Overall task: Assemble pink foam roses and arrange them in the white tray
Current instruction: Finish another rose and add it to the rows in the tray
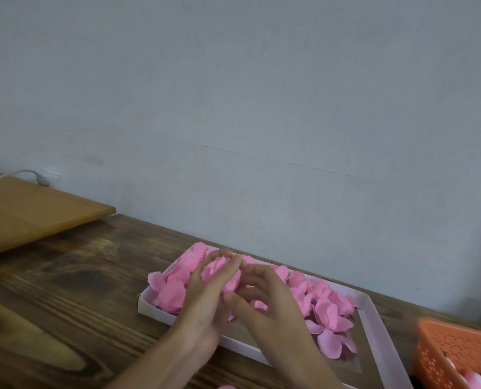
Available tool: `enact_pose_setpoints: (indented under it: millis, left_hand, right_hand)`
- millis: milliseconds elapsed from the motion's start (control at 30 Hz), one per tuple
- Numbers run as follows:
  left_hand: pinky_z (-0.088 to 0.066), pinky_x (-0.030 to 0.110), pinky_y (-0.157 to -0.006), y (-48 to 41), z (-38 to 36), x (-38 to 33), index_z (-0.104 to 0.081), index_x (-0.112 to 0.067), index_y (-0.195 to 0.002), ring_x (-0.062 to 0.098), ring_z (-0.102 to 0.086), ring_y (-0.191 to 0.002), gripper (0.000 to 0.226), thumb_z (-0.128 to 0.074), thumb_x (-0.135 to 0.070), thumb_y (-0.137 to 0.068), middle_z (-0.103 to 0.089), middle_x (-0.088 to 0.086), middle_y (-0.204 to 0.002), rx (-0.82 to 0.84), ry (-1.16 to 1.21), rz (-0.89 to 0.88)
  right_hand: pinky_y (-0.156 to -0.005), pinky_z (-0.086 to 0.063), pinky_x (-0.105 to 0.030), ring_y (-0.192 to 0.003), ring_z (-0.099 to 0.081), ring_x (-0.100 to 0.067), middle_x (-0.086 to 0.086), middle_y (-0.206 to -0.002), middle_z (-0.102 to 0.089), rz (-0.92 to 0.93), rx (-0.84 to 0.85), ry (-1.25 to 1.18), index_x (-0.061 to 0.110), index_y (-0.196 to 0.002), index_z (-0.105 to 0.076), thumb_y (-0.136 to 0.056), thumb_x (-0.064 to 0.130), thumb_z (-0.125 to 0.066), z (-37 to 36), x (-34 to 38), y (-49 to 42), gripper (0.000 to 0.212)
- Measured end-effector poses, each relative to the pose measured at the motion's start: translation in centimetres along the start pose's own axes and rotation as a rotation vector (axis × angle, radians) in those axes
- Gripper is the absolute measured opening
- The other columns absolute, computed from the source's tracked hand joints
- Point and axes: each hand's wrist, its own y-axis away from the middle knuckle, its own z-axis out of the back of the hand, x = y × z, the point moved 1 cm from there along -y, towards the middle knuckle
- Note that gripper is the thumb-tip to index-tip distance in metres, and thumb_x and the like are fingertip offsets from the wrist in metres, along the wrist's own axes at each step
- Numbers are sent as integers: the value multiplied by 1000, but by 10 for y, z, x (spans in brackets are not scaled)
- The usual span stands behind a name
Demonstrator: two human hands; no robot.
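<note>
i see the left hand [205,299] clamped round a pink foam rose [222,273], fingers curled over its top, just above the white tray [155,308]. the right hand [264,301] lies against the rose's other side with fingers bent; whether it pinches a petal i cannot tell, as the frame is smeared there. loose petals [326,313] lie heaped in the tray beneath and beyond both hands. my worry is that the foam looks soft. too hard a squeeze from the left hand could crush the bud, while too slack a hold could let the wrapped layers spring open and fall among the loose ones below, hard to pick out again.
</note>
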Motion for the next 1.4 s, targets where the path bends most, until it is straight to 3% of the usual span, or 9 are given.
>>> enact_pose_setpoints:
  millis: [100, 267, 467, 633, 800, 900, 967, 1133, 1400]
  left_hand:
    - [-61, 34, -69, 2, -4, 0, -68, -14, -125, 23, -76, -100, 78, -98, -48, -61, -77, 6, -114, 94, -3, -17]
    - [-55, 29, -63, 8, -4, -11, -60, -13, -137, 33, -68, -124, 60, -82, -33, -86, -66, 7, -143, 331, -37, -31]
    - [-40, 34, -77, 11, 4, -18, -70, -13, -109, 39, -66, -126, 51, -92, -42, -73, -71, 17, -132, 471, -138, 51]
    - [-21, 63, -103, 8, 10, -18, -69, -20, -97, 45, -55, -125, 45, -98, -36, -67, -71, 15, -122, 592, -110, 13]
    - [-53, 24, -57, 7, 14, -22, -75, -32, -102, 11, -65, -60, 51, -102, -41, -59, -75, 0, -91, 656, -110, 76]
    - [-60, 39, -73, 7, 14, -20, -75, -28, -101, 19, -75, -82, 54, -103, -42, -57, -75, 7, -107, 613, -100, 60]
    - [-57, 43, -82, 7, 12, -19, -75, -26, -100, 21, -76, -96, 48, -100, -45, -63, -76, 5, -113, 607, -116, 34]
    - [-47, 23, -47, 6, 6, -16, -69, -22, -128, 18, -71, -83, 56, -84, -53, -83, -75, 11, -124, 498, -162, 71]
    - [-56, 51, -93, -8, 8, -11, -67, -10, -130, 45, -67, -116, 47, -83, -20, -87, -68, 27, -119, 417, 114, 40]
  right_hand:
    - [-85, -60, -48, -99, -74, -14, 4, -102, -78, 28, -24, -13, 20, -115, -67, -92, 10, -73, -5, -1, 1, 26]
    - [-55, -47, -18, -67, -64, -13, -5, -77, -72, -55, -26, -249, 12, -90, -75, -82, 17, -67, 1, 8, -3, 12]
    - [-57, -47, -31, -60, -55, -21, -15, -79, -64, -387, 58, -656, 6, -97, -70, -99, 11, -48, -12, 15, -3, 23]
    - [-49, -49, -29, -53, -53, -23, -14, -70, -58, -527, 133, -786, 12, -98, -65, -94, 12, -54, -12, 17, -3, 11]
    - [-46, -42, -25, -49, -47, -19, -8, -70, -59, -551, 203, -935, 26, -79, -72, -74, 20, -65, -15, 15, -6, 10]
    - [-46, -36, -24, -53, -39, -17, -7, -74, -51, -558, 242, -964, 25, -92, -64, -72, 18, -64, -14, 17, -6, 21]
    - [-48, -31, -24, -53, -37, -15, -5, -69, -48, -562, 263, -926, 19, -93, -65, -81, 19, -56, -12, 21, -4, 15]
    - [-46, -42, -26, -48, -53, -19, -10, -61, -59, -477, 77, -623, 8, -73, -74, -105, 36, -48, -10, 22, -4, 50]
    - [-61, -47, -19, -68, -66, -5, 14, -81, -70, 120, -235, 324, 34, -90, -65, -89, 41, -73, 12, 7, 5, 11]
